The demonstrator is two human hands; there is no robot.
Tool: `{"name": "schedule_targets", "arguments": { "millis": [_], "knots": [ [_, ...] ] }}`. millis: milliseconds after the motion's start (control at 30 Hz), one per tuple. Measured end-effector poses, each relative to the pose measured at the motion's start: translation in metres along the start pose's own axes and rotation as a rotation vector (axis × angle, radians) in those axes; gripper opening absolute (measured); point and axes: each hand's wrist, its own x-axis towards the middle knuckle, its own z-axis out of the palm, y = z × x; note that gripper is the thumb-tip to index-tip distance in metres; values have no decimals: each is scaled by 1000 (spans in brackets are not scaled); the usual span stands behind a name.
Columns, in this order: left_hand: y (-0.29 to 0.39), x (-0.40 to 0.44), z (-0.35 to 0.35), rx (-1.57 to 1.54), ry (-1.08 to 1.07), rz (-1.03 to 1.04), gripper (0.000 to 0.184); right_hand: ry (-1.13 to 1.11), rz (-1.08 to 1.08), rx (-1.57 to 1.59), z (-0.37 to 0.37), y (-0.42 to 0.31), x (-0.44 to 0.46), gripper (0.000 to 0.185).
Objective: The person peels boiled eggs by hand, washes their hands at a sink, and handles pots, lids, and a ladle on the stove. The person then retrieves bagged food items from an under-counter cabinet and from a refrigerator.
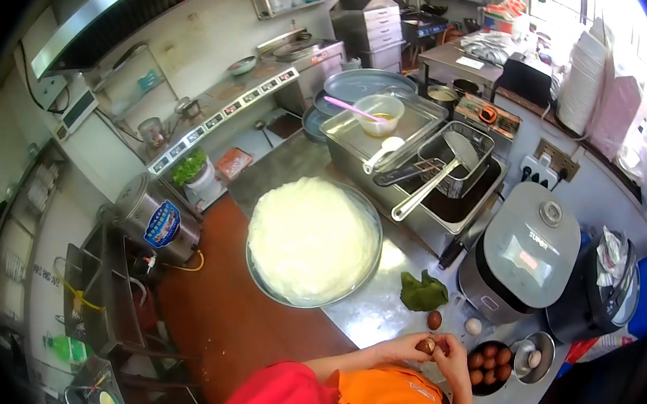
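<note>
Near the counter's front edge, my left hand (403, 347) and my right hand (449, 360) meet, both with fingers closed around a brown egg (426, 346). Its surface looks mottled, and the fingers partly cover it. Just beyond them a dark brown egg (434, 320) lies on the steel counter, with a pale egg (473, 325) to its right. Beside my right hand is a black bowl (490, 391) of several brown eggs (488, 364). A metal bowl (545, 373) with a pale egg (533, 358) stands right of that.
A large metal basin (374, 263) heaped with a white mass (312, 240) stands left of my hands. A crumpled green leaf-like piece (424, 292) lies ahead. Beyond are a grey lidded cooker (526, 245) and a fryer basket (458, 184) holding a long-handled strainer (426, 192).
</note>
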Motion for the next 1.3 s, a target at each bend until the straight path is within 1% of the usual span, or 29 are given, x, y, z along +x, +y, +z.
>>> {"name": "schedule_targets", "arguments": {
  "millis": [33,133,167,200,267,300,367,400,500,533,667,767,833,867,900,933,967,1000,1033,1067,1100,1133,1200,1300],
  "knots": [
    [7,-3,-3,51,-36,-152,60,3,5,-15,1,-1,-2,16],
    [11,-6,1,59,-1,-118,62,16,-19,-48,0,-8,-2,17],
    [11,-6,3,16,50,-88,60,0,4,-29,-2,-15,-3,18],
    [8,-5,0,-86,33,-111,62,-14,24,64,-2,-12,0,18],
    [-5,0,-1,-79,51,-16,63,-40,70,244,-3,6,0,19],
    [-11,3,-5,-31,33,-35,64,-81,82,312,-2,6,3,18],
    [-21,7,-14,63,-3,-78,64,-107,113,369,-3,4,-2,17],
    [-21,7,-14,65,-1,-58,64,-123,124,398,-3,-6,-2,17],
    [-19,3,-9,45,16,-12,65,-112,162,409,-3,5,1,18],
    [-15,3,-7,10,14,-31,66,-116,177,420,-5,10,1,18],
    [3,-11,5,-83,-9,-99,65,-136,114,230,-7,30,2,17],
    [11,-13,5,-193,-10,-189,62,-129,61,48,-6,21,3,14],
    [4,-6,1,-164,-2,-78,59,-56,26,30,-6,-32,3,12],
    [-8,-5,2,-176,-7,-48,57,-15,45,20,-8,-46,-9,12],
    [-9,-4,-5,-211,-81,-63,62,22,17,-46,-6,5,0,10],
    [5,-5,6,-165,76,-50,51,60,15,13,-2,22,3,11],
    [-23,9,-1,-126,72,105,53,55,-11,14,-3,22,4,14],
    [-10,6,4,-44,162,80,56,52,75,148,-3,-1,2,16],
    [-10,9,3,23,163,97,55,76,65,181,-2,0,2,16],
    [-13,9,5,-116,157,27,52,45,130,320,-6,-5,-3,16],
    [-5,8,7,-117,171,9,48,37,196,372,-10,-17,-4,14],
    [0,7,8,-117,130,-30,47,-9,198,378,-16,-22,-8,14],
    [11,3,17,-208,159,-34,49,-31,236,594,-15,-15,-15,20],
    [21,-2,22,-116,115,-54,50,-56,196,378,-16,-19,-20,29]
  ]
}}
